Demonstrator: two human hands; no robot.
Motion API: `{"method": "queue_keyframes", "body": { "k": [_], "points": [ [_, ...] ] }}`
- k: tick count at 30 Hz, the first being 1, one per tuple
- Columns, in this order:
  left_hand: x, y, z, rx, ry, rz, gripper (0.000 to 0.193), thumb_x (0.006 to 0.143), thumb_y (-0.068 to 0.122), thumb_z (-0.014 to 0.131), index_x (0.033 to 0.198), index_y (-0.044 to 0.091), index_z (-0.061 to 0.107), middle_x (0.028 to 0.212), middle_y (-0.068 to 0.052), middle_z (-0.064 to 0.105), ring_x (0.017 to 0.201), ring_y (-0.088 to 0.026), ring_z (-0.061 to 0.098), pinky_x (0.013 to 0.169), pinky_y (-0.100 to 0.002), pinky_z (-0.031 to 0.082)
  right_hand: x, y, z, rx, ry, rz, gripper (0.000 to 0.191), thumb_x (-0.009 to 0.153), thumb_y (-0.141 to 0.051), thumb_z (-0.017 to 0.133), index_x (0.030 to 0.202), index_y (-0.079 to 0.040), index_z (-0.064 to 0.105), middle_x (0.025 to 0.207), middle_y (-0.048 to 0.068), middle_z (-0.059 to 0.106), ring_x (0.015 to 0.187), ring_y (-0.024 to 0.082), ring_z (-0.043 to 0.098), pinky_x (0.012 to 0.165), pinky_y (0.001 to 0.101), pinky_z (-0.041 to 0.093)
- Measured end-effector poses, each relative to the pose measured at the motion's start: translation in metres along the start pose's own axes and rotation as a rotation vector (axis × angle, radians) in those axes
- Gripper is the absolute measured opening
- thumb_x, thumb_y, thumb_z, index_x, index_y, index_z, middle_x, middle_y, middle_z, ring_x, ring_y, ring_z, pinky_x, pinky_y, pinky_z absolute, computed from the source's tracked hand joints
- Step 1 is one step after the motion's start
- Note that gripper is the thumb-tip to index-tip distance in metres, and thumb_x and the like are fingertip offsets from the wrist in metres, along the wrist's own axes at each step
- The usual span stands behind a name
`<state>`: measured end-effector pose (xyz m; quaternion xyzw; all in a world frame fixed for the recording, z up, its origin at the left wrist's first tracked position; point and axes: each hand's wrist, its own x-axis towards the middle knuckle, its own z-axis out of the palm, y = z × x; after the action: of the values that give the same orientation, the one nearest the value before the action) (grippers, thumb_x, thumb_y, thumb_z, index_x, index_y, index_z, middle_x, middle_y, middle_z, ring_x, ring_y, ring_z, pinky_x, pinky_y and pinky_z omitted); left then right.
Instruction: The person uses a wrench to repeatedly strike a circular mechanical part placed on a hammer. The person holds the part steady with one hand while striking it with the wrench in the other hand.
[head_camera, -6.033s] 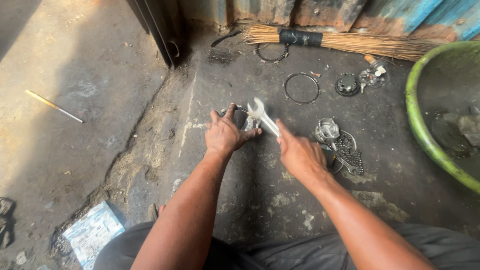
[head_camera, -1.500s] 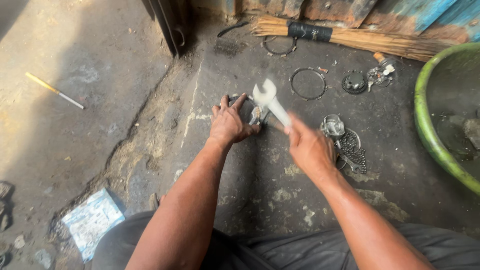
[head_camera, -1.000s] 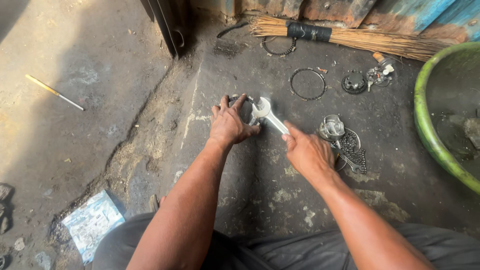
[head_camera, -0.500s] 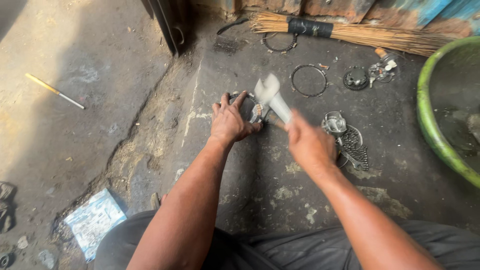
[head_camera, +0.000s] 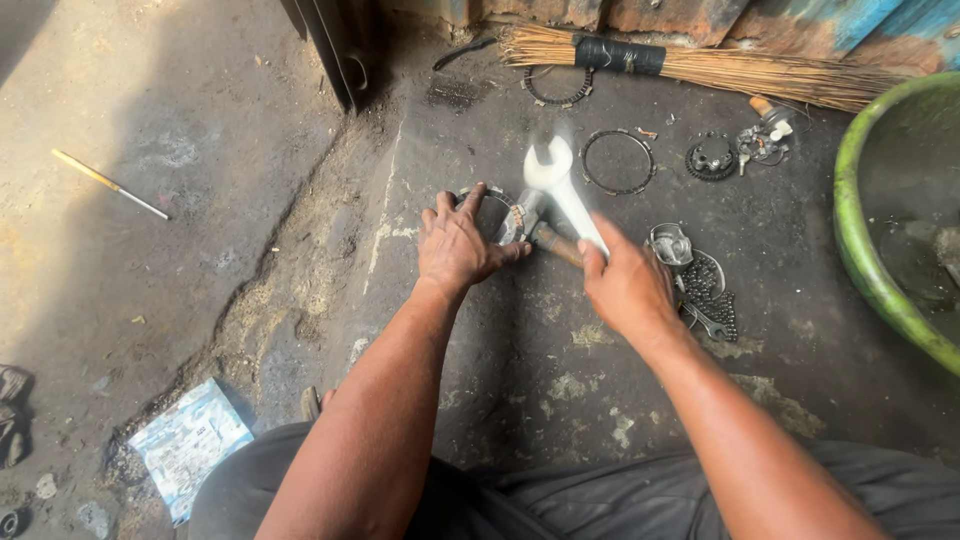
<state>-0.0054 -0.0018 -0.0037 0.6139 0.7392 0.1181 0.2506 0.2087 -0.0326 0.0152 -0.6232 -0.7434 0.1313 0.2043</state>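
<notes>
On the concrete floor (head_camera: 300, 230), a metal part (head_camera: 520, 215) is pinned by the left hand (head_camera: 455, 245) while a wrench (head_camera: 560, 185) is gripped raised in the right hand (head_camera: 625, 285), the hammering unfinished.

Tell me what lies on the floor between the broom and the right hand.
In the head view, a thin metal ring lies on the floor between the broom and the right hand, beside the blurred wrench head.

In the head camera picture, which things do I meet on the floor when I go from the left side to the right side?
Thin stick → crumpled wrapper → left hand on a round metal part → wrench in the right hand → chain → green tub.
</notes>
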Motion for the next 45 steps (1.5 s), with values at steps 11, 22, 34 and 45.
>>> {"method": "queue_keyframes", "body": {
  "k": [11,22,34,45],
  "points": [
    [0.008,-0.002,0.004,0.005,-0.065,-0.006,0.126,0.059,0.06,0.094,0.16,0.021,0.03,0.153,-0.02,0.034,0.138,-0.044,0.036,0.115,-0.051,0.04,-0.005,-0.026,-0.027,-0.076,-0.431,0.208,0.055,0.106,-0.03,0.044,0.159,-0.032,0.034,0.055,0.003,0.055,0.046,0.016,0.053,0.048,0.0396,0.047],
    [0.007,-0.001,0.004,-0.038,0.012,0.016,0.123,0.058,0.055,0.096,0.157,0.017,0.033,0.159,-0.018,0.03,0.14,-0.045,0.034,0.116,-0.048,0.037,-0.007,-0.009,-0.013,-0.198,-0.342,0.158,0.051,0.106,-0.031,0.046,0.156,-0.032,0.04,0.055,-0.001,0.057,0.04,0.01,0.048,0.038,0.0296,0.039],
    [0.004,0.001,0.001,-0.025,0.005,0.007,0.123,0.06,0.056,0.095,0.159,0.017,0.031,0.159,-0.016,0.03,0.138,-0.043,0.035,0.116,-0.046,0.038,-0.011,-0.014,-0.012,-0.158,-0.216,0.143,0.05,0.104,-0.034,0.05,0.154,-0.031,0.047,0.056,0.003,0.059,0.044,0.018,0.055,0.042,0.0375,0.044],
    [0.008,0.0,0.007,0.007,0.032,0.015,0.127,0.061,0.059,0.093,0.16,0.016,0.026,0.158,-0.017,0.03,0.137,-0.043,0.035,0.115,-0.047,0.037,-0.013,-0.001,0.001,0.032,-0.169,0.247,0.054,0.104,-0.031,0.045,0.158,-0.031,0.04,0.058,0.006,0.062,0.039,0.019,0.051,0.035,0.0391,0.047]
  ]
}}
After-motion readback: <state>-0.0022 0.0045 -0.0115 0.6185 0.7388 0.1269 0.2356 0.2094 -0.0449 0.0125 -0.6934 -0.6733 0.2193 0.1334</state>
